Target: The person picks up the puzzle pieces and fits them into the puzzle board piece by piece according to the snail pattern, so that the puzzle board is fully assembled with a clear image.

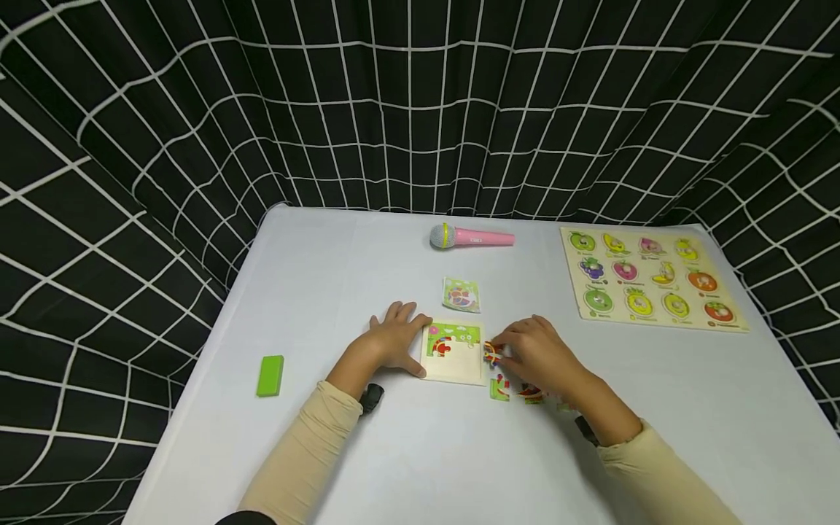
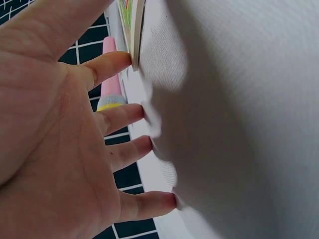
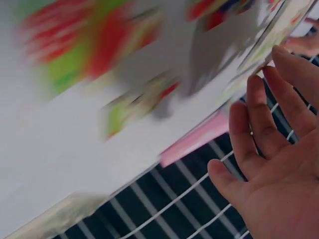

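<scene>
A square puzzle board [image 1: 453,368] lies on the table, with a few picture pieces in its upper part. My left hand [image 1: 394,341] rests at its left edge, thumb and index finger touching the edge. In the left wrist view the fingers of the left hand [image 2: 75,124] are straight and spread, fingertips down on the cloth. Just right of the board, my right hand [image 1: 538,357] pinches a puzzle piece [image 1: 490,354] between thumb and index finger. Below this hand lie loose puzzle pieces [image 1: 499,389], partly hidden by it; the right wrist view blurs them.
A small picture card [image 1: 461,294] lies behind the board, and a pink toy microphone [image 1: 482,238] farther back. At the right is a fruit peg board [image 1: 656,281]. A green block [image 1: 270,375] stands at the left. Black grid-patterned curtain [image 1: 420,109] surrounds the white table [image 1: 341,262].
</scene>
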A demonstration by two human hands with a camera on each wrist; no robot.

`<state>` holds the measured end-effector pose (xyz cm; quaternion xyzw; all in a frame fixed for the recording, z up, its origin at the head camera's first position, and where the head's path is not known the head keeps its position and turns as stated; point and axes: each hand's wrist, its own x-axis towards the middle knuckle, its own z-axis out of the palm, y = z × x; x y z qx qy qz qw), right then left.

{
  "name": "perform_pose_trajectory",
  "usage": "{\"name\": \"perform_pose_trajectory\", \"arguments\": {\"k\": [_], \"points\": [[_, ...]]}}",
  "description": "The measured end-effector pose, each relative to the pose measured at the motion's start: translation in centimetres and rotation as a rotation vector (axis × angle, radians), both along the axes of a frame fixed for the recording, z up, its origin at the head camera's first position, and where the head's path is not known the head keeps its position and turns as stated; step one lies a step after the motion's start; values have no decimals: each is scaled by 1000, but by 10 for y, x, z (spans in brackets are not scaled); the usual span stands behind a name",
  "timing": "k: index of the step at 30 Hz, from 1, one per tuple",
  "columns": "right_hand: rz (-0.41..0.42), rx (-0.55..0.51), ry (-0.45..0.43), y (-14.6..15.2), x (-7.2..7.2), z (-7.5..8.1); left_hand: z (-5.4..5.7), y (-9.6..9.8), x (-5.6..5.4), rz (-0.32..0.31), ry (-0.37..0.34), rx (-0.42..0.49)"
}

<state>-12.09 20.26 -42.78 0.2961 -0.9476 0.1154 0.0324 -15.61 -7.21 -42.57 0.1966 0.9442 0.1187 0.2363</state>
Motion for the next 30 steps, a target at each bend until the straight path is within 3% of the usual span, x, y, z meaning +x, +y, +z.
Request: {"name": "perform_pose_trajectory", "arguments": {"k": [10, 22, 30], "points": [[90, -17, 6, -46, -8, -12, -5, 1, 3, 0, 4, 13], [54, 42, 42, -57, -8, -11, -1, 1, 2, 0, 22, 21], [44, 69, 16, -60, -6, -9, -1, 0, 1, 7, 11, 9]]}}
